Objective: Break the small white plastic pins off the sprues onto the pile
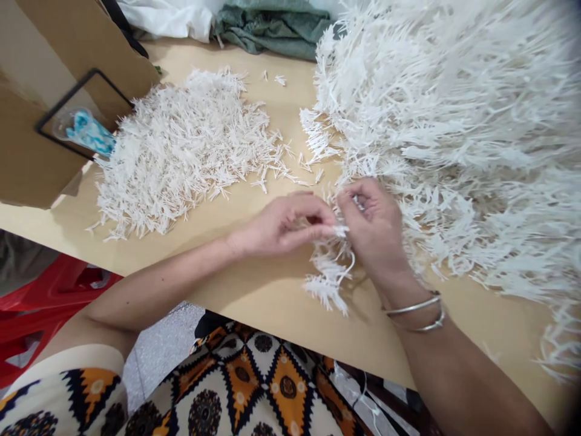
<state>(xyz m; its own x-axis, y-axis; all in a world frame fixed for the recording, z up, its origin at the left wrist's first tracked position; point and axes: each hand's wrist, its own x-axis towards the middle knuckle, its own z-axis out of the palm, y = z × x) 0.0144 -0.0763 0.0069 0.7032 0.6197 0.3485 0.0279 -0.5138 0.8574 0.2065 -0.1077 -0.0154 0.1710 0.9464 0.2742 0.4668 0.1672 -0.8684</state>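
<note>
My left hand (293, 224) is closed in a pinch on a small white branched plastic piece (339, 231), its thumb and forefinger meeting at the tips. Close beside it, my right hand (374, 221) has its fingers curled and thumb pressed in; what lies between them is blurred and partly hidden. Below the hands, a cluster of white branched strands (329, 278) rests on the table. A large heap of long white branched strands (454, 139) spreads to the right. Shorter white pieces form a smaller pile (186, 148) at the left.
A cardboard box (27, 157) stands at the far left, with a black wire frame and a clear cup holding something blue (91, 133) beside it. Green cloth (272, 27) lies along the back. A red stool (59, 290) is below the table (254, 290) edge.
</note>
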